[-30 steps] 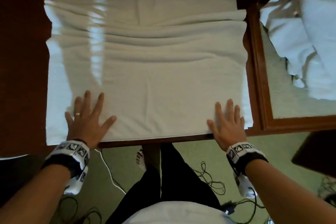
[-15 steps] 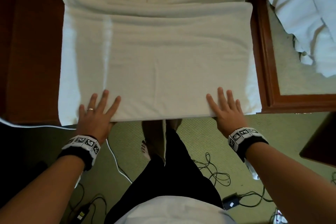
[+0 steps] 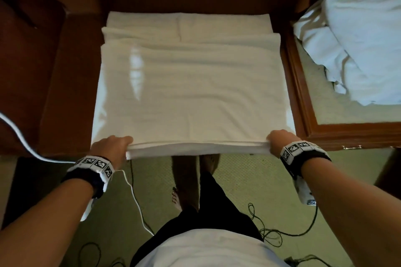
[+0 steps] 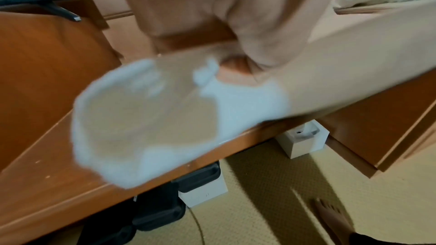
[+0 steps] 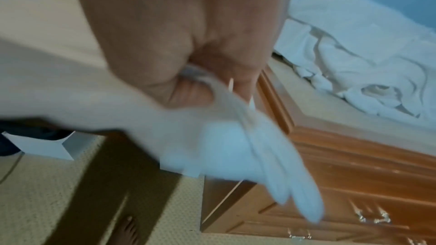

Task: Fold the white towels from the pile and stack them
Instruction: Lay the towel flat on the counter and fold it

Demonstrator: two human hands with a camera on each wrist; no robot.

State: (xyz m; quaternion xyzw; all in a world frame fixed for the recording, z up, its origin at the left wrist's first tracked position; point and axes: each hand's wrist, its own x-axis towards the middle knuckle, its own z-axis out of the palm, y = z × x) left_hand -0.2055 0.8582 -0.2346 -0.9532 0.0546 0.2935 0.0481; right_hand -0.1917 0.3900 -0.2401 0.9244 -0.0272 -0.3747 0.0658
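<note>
Gripping the near edge of the wide white terry towel [image 3: 191,93] spread on the dark wooden table [image 3: 71,84], the left hand [image 3: 110,147] and right hand [image 3: 278,142] each curl around a near corner, beside the rumpled white towel pile [image 3: 358,45].

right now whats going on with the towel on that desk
A person is folding a white towel spread on a wooden desk. The left hand and the right hand each grip a corner of its near edge, which is lifted slightly at the desk's front edge. More folded white cloth lies at the back of the desk. A pile of unfolded towels waits on the bed to the right. The next fold is not yet made.
</note>
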